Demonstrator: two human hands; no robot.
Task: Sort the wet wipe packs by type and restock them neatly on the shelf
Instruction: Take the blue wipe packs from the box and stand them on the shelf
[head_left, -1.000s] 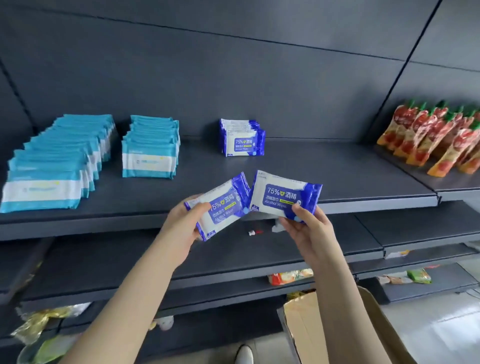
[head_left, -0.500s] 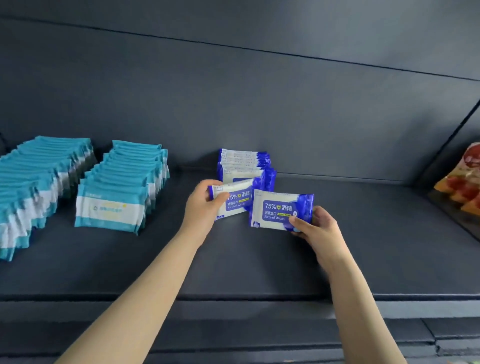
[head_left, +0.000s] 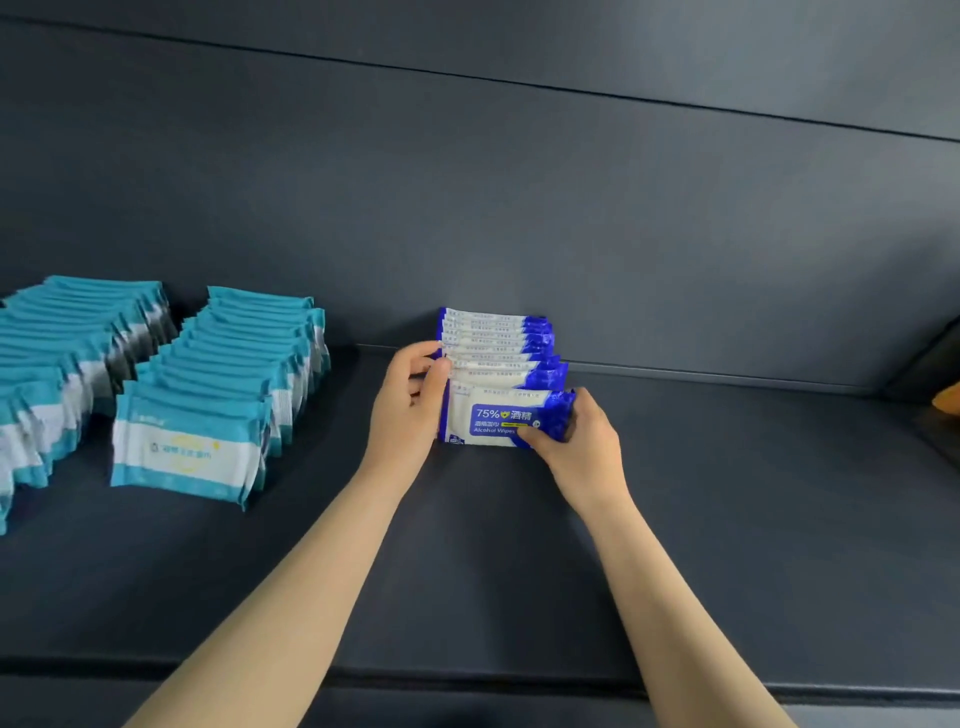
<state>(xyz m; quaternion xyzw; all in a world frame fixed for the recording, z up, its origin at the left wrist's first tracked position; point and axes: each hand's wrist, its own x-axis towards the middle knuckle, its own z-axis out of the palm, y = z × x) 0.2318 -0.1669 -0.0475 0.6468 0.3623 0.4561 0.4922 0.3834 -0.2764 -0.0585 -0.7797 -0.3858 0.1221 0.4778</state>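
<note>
Blue packs (head_left: 496, 376) — upright between left hand (head_left: 410, 410) and right hand (head_left: 582, 447)

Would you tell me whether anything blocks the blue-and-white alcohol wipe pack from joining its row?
Nothing visible does: the blue-and-white alcohol wipe pack, pinched by the right hand, stands at the front of the matching row.
</note>
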